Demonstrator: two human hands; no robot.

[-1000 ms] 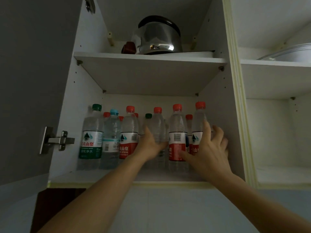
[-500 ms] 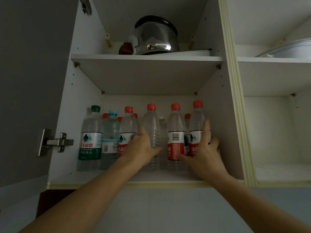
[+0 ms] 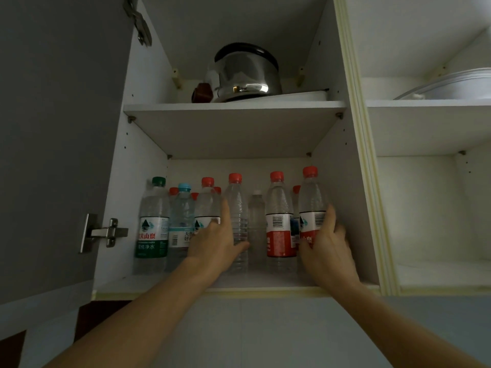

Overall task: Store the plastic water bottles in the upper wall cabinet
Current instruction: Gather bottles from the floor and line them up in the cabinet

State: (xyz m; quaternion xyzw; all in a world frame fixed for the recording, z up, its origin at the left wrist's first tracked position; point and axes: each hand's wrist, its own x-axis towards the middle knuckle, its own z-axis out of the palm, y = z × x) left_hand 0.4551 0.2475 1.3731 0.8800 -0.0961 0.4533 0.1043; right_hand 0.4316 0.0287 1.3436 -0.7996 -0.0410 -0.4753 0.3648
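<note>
Several plastic water bottles stand on the lower shelf of the open wall cabinet. My left hand grips a label-free, red-capped bottle in the middle of the front row. My right hand holds the red-capped bottle nearest the right cabinet wall. Between them stand a red-labelled bottle and a small clear bottle further back. To the left are a green-capped bottle, a blue-capped bottle and more red-capped ones behind.
A steel kettle and a dark red object sit on the upper shelf. The grey door hangs open at left, its hinge jutting out. The right compartment holds a metal lid on top.
My left hand has drawn the label-free bottle forward and left, uncovering the small clear bottle behind. My right hand has closed round the rightmost bottle.
</note>
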